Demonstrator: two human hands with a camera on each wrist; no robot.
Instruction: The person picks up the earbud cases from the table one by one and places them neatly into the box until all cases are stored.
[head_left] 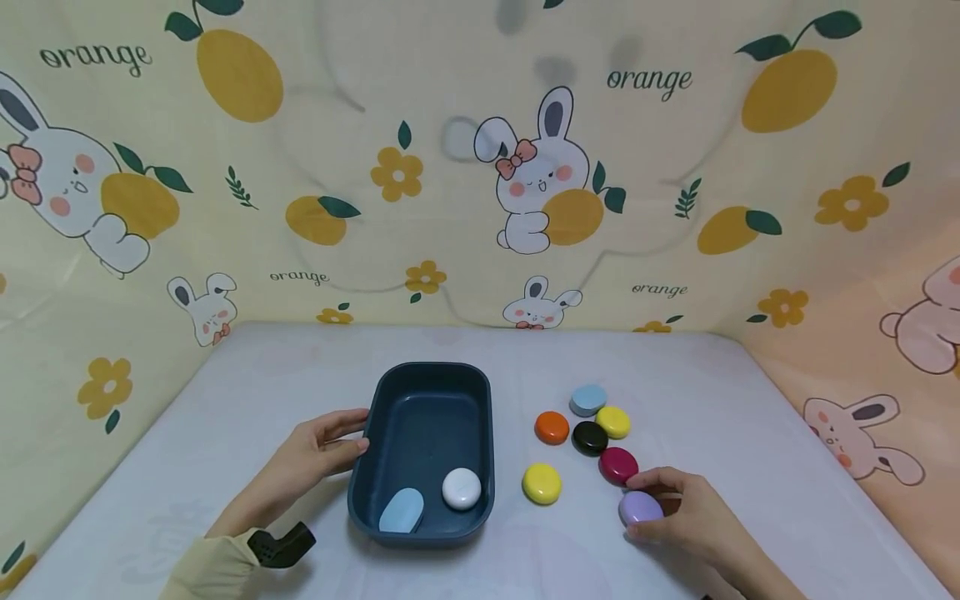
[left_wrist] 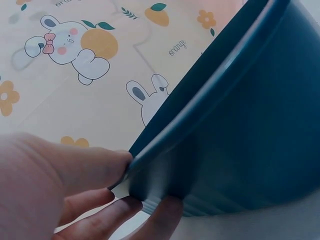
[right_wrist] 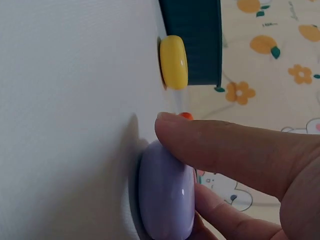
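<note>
My right hand (head_left: 693, 512) holds a glossy light purple disc (head_left: 640, 507) between thumb and fingertips, and the right wrist view shows the disc low against the white surface. A dark red disc (head_left: 618, 466) sits just behind it. At the left side of a dark blue rectangular bin (head_left: 362, 500), my left hand (head_left: 311, 450) touches the wall. Its thumb is at the rim and its fingertips rest on the outer wall in the left wrist view. Inside the bin lie a white disc (head_left: 461, 489) and a light blue flat-ended piece (head_left: 402, 510).
Between bin and right hand are a yellow disc (head_left: 542, 484), an orange disc (head_left: 552, 427), a black disc (head_left: 590, 437), a second yellow disc (head_left: 613, 422) and a light blue piece (head_left: 588, 400). A patterned curtain (head_left: 450, 208) stands behind the white-covered table (head_left: 300, 367).
</note>
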